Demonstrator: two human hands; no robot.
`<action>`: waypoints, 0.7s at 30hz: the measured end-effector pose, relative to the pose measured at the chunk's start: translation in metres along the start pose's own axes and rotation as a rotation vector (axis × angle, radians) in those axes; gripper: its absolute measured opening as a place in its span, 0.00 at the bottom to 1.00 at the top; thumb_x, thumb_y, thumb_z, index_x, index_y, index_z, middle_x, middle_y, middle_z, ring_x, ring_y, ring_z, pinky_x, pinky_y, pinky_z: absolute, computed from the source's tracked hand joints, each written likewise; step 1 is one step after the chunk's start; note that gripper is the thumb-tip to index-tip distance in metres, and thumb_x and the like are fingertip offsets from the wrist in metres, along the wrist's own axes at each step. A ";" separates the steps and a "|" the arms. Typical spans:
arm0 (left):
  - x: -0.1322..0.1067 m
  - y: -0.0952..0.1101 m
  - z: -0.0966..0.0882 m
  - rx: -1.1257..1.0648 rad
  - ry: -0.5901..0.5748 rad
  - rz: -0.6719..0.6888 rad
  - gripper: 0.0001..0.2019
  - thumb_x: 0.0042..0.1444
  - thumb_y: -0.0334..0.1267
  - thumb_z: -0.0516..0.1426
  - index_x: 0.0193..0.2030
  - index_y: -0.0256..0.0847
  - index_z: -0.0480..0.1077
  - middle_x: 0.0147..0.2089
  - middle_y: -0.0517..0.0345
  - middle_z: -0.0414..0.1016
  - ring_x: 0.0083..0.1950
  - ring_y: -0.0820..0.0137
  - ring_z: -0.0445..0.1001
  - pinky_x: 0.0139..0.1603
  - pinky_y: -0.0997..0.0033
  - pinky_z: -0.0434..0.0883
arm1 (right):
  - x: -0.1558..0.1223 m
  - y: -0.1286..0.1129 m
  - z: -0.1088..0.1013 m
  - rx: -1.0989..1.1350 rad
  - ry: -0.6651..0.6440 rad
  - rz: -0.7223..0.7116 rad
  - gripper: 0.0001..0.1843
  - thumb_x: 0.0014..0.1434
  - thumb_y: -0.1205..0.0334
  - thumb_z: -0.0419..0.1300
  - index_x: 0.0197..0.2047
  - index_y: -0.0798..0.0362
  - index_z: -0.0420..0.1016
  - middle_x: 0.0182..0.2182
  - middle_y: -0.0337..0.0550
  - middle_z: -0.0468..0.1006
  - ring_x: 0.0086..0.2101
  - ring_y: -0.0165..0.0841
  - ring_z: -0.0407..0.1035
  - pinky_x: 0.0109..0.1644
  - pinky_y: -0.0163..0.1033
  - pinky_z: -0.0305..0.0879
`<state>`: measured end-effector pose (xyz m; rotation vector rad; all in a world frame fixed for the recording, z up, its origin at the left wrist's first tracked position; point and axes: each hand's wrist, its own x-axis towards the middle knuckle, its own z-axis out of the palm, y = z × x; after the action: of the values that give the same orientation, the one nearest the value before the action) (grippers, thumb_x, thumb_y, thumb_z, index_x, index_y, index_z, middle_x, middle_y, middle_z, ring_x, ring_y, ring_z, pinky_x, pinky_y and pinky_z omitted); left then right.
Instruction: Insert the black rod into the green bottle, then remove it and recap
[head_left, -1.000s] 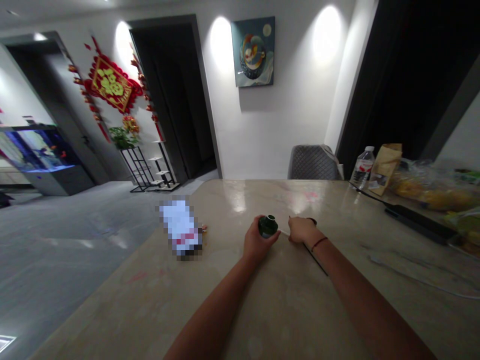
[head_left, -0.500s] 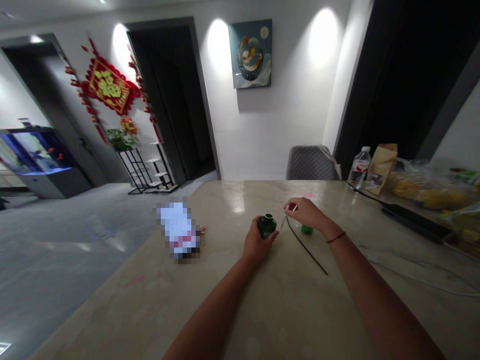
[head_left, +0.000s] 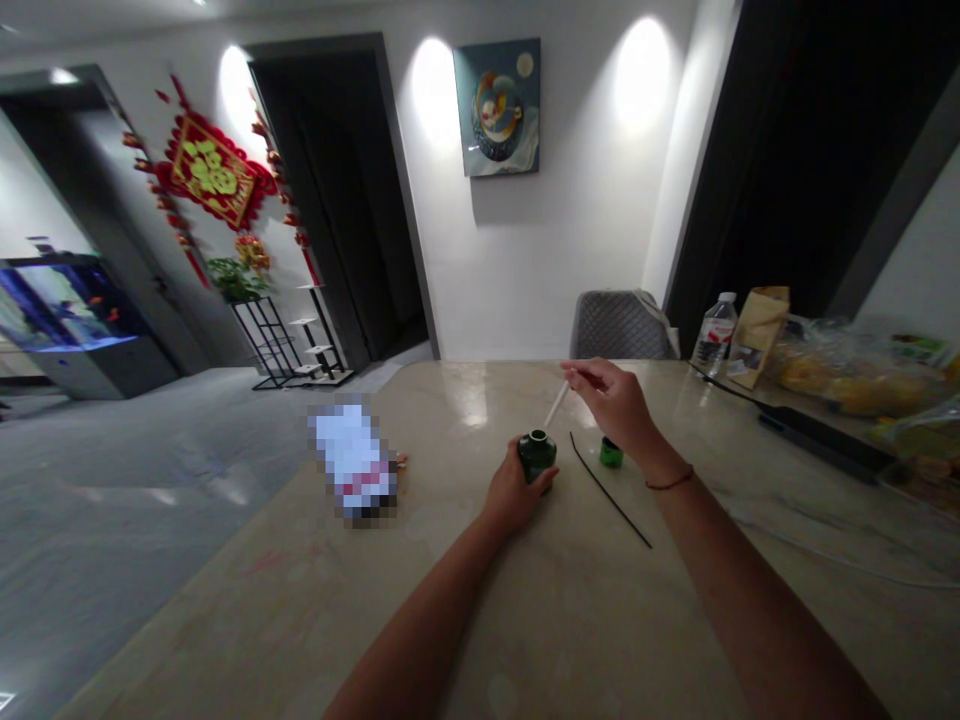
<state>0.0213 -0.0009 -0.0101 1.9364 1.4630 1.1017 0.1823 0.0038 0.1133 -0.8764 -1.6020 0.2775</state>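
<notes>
My left hand grips a small dark green glass bottle, which stands open-mouthed on the stone tabletop. Above and just right of its mouth, my right hand pinches a thin white tube between its fingertips, the lower end tilted toward the bottle without visibly touching it. A small green cap rests below my right hand. A thin black rod lies on the table between the cap and my right forearm. A pixelated white object lies to the left.
A plastic water bottle, a brown paper bag, plastic food bags and a flat black bar sit along the table's far right. A grey chair stands behind the table. The table's left edge drops to a tiled floor.
My right hand has lifted and moved left, bringing the white tube over the bottle. The green cap, hidden earlier, now shows. My left hand and the bottle have stayed put.
</notes>
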 end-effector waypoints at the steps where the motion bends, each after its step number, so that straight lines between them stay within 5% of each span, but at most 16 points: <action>1: 0.000 0.000 0.000 0.000 -0.003 -0.002 0.31 0.47 0.49 0.57 0.55 0.42 0.51 0.49 0.48 0.69 0.49 0.62 0.70 0.48 0.62 0.65 | -0.001 -0.001 0.003 0.004 0.002 -0.014 0.13 0.54 0.58 0.54 0.38 0.56 0.75 0.34 0.46 0.75 0.35 0.31 0.69 0.38 0.36 0.66; 11: 0.000 0.004 -0.003 0.008 0.004 0.025 0.30 0.47 0.49 0.57 0.54 0.41 0.52 0.48 0.48 0.70 0.48 0.63 0.70 0.47 0.64 0.66 | -0.016 0.020 0.037 -0.095 -0.200 0.049 0.10 0.54 0.63 0.55 0.34 0.57 0.76 0.31 0.45 0.76 0.30 0.29 0.68 0.34 0.34 0.64; 21: 0.000 0.005 -0.003 0.018 0.019 0.040 0.29 0.47 0.50 0.56 0.54 0.42 0.52 0.47 0.49 0.70 0.45 0.63 0.71 0.44 0.64 0.67 | -0.024 0.028 0.042 -0.216 -0.345 0.090 0.07 0.50 0.64 0.59 0.32 0.56 0.75 0.26 0.42 0.76 0.27 0.28 0.68 0.33 0.32 0.63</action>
<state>0.0218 -0.0029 -0.0052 1.9805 1.4542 1.1311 0.1535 0.0198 0.0678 -1.1137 -1.9402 0.3369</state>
